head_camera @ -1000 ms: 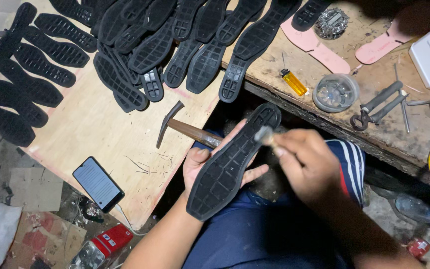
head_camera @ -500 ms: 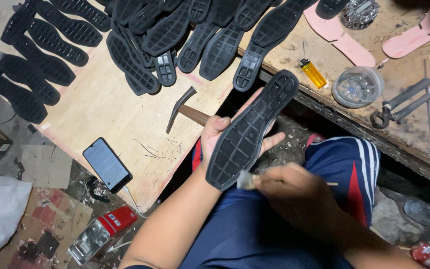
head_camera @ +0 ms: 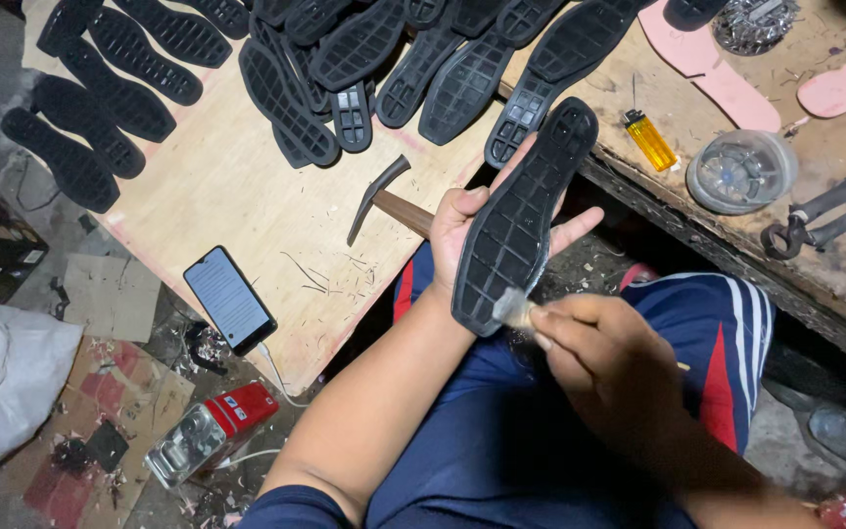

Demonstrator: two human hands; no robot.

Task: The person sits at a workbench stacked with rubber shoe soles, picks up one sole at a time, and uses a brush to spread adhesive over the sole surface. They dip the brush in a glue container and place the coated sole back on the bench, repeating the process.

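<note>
My left hand [head_camera: 462,227] holds a black rubber shoe sole [head_camera: 521,217] from beneath, tread side up, heel end towards me. My right hand [head_camera: 594,353] grips a small brush [head_camera: 513,309] whose pale bristle tip touches the heel edge of the sole. Both hands are over my lap, in front of the wooden board's edge. A hammer [head_camera: 384,201] lies on the board just left of my left hand, its handle partly hidden behind my hand.
Many black soles [head_camera: 345,59] are piled on the wooden board [head_camera: 217,186]. A phone [head_camera: 229,299] lies near the board's edge. On the workbench at right lie a yellow lighter [head_camera: 650,139], a clear round lid [head_camera: 741,171], pink insoles [head_camera: 707,64] and pliers [head_camera: 820,217].
My right hand moved the brush from the toe end of the sole down to its heel edge. The view shifted slightly; the sole stays in my left hand.
</note>
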